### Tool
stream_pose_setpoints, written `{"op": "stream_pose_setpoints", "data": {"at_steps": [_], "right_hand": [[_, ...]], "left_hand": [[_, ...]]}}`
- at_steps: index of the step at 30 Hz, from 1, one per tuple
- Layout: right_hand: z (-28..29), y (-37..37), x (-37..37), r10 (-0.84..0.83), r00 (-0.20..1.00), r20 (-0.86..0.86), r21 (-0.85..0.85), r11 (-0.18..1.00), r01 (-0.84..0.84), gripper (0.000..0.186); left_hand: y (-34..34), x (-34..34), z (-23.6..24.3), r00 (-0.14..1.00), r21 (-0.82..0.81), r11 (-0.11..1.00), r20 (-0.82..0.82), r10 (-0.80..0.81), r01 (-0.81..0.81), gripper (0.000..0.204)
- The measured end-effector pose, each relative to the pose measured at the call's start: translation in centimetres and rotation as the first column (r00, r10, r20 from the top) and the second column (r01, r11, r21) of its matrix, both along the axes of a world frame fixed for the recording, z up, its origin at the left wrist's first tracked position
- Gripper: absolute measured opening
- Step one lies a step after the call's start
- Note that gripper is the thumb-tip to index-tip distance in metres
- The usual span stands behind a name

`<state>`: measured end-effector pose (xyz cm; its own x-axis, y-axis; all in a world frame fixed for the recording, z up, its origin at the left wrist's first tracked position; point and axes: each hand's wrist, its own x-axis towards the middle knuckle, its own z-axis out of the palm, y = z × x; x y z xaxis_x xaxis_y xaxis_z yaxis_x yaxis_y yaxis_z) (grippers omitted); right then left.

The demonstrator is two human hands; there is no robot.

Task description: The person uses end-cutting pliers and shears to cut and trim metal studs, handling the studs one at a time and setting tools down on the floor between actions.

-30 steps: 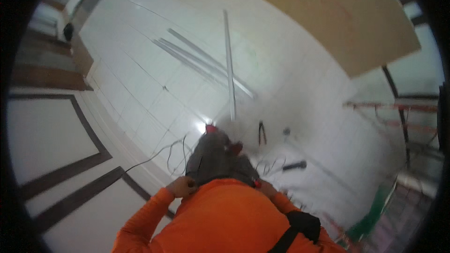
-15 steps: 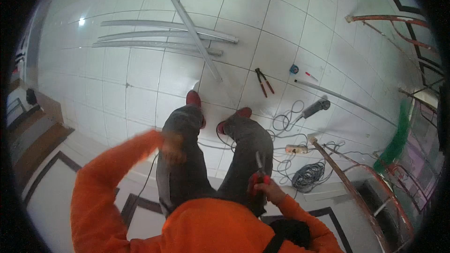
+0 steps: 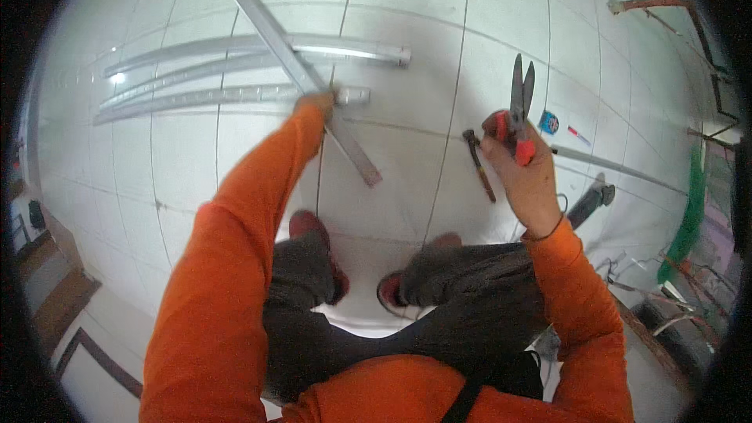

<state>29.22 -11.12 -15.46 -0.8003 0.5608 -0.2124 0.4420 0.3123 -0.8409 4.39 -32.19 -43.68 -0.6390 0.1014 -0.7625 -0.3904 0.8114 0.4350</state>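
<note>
My left hand (image 3: 315,102) is closed around a long grey metal profile (image 3: 352,153) near its close end. This profile slants across several other metal profiles (image 3: 235,95) lying side by side on the tiles. In my right hand (image 3: 529,180) is a pair of tin snips (image 3: 518,102) with red handles. Their blades point away from me, slightly parted, with nothing between them. Below that hand on the floor lies a pair of long-handled pincers (image 3: 479,168), partly hidden by it.
To the right lie a blue tape measure (image 3: 549,121), a red and white marker (image 3: 579,136), a thin metal bar (image 3: 619,166) and a grey angle grinder (image 3: 592,204). Rusty scaffold framing (image 3: 658,4) and green netting (image 3: 688,223) stand along the right side.
I have bent down closer to the floor. My left hand has reached forward and taken hold of the slanted profile. My right hand has risen forward from beside my leg with the snips.
</note>
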Motion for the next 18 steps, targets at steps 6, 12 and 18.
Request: {"op": "stream_pose_setpoints", "data": {"at_steps": [6,12,18], "right_hand": [[-3.3,2.1,-8.4,-0.102,0.969,-0.227,-0.183,0.981,0.06,0.027],[-5.1,1.9,-10.1,0.029,0.99,-0.14,-0.276,0.959,-0.067,0.04],[-14.5,5.3,-2.6,0.504,0.793,0.343,0.186,0.791,-0.583,0.047]], "left_hand": [[-0.3,-4.9,0.4,0.95,0.159,0.96,-0.179,0.256,-0.228,0.057],[-5.5,-10.0,7.8,0.79,0.336,0.807,-0.226,0.57,-0.486,0.042],[-12.8,-4.2,8.5,0.722,0.549,0.602,0.004,0.692,-0.58,0.018]]}}
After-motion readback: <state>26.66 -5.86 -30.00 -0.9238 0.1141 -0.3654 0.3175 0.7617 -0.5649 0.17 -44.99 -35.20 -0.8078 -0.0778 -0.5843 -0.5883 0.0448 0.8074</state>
